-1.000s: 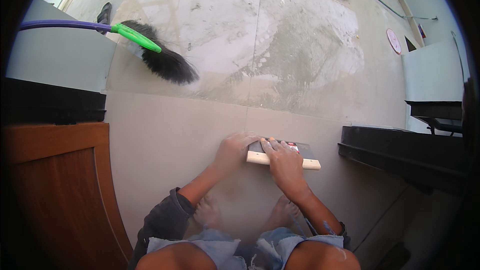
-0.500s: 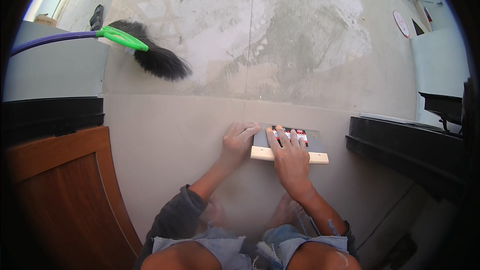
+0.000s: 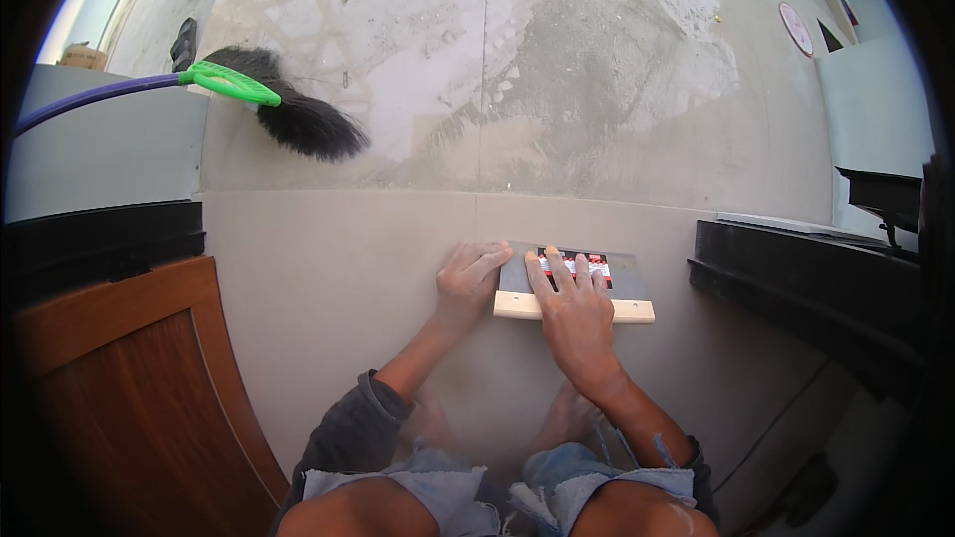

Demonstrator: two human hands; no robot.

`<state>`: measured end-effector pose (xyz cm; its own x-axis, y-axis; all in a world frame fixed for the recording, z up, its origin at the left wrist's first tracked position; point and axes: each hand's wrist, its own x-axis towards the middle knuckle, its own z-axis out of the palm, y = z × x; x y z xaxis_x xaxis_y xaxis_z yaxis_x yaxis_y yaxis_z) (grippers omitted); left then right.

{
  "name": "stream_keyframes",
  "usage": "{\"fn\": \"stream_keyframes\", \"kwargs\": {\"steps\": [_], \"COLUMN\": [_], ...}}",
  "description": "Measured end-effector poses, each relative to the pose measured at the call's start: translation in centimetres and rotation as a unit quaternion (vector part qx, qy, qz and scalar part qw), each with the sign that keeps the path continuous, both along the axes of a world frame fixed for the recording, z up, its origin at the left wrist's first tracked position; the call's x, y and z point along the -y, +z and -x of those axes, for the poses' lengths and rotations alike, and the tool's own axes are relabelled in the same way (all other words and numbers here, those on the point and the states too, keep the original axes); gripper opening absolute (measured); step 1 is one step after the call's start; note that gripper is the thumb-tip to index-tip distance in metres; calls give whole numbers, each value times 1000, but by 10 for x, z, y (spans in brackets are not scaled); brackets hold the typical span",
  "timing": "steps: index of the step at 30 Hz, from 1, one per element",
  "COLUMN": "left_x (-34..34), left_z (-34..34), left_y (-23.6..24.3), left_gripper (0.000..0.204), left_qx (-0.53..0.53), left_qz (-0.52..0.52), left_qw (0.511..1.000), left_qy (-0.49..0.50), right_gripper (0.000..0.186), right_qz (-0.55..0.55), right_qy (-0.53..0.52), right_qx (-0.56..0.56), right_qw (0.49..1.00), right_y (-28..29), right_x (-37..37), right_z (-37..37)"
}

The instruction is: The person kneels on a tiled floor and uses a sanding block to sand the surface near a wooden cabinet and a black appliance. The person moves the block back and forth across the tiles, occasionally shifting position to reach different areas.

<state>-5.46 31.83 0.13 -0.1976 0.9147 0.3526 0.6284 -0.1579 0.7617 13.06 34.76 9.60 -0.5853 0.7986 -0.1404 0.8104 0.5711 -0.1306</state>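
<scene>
A wide scraper (image 3: pixel 624 283) with a grey metal blade, a pale wooden handle strip and a red, black and white label lies low over the smooth grey tile in front of me. Over its handle and label rests my right hand (image 3: pixel 579 323), holding it with the fingers stretched along the blade; the thumb is hidden. My left hand (image 3: pixel 466 276) is closed at the blade's left edge, its fingertips at the far corner. Pale dust coats the fingers of both hands.
Beyond a tile seam, the floor (image 3: pixel 617 89) carries whitish dust and crumbs. A broom (image 3: pixel 313 124) with black bristles and a green head lies far left. A brown wooden door panel (image 3: pixel 129 388) stands left; a black frame (image 3: pixel 796 288) is at right. My bare feet are near me.
The view has shifted slightly, moving the broom a little left in the picture. Both hands keep their hold on the scraper, which is nearly where it was.
</scene>
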Motion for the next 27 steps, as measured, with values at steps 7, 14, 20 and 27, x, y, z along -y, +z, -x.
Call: {"fn": "stream_keyframes", "kwargs": {"steps": [7, 14, 20, 27], "left_x": [3, -1, -2, 71], "left_z": [1, 2, 9, 47], "left_y": [-4, -3, -4, 8], "left_gripper": [22, 22, 29, 77], "left_qx": [10, 20, 36, 7], "left_qz": [8, 16, 53, 95], "left_qw": [1000, 1000, 998, 993], "left_qy": [-6, 5, -5, -63], "right_gripper": [55, 56, 61, 63], "right_qz": [6, -3, 12, -16], "right_qy": [-3, -7, -2, 42], "right_qx": [4, -1, 0, -1], "right_qw": [1000, 1000, 1000, 999], "right_y": [-3, -4, -2, -15], "right_x": [-1, 1, -1, 11], "right_z": [1, 0, 3, 15]}}
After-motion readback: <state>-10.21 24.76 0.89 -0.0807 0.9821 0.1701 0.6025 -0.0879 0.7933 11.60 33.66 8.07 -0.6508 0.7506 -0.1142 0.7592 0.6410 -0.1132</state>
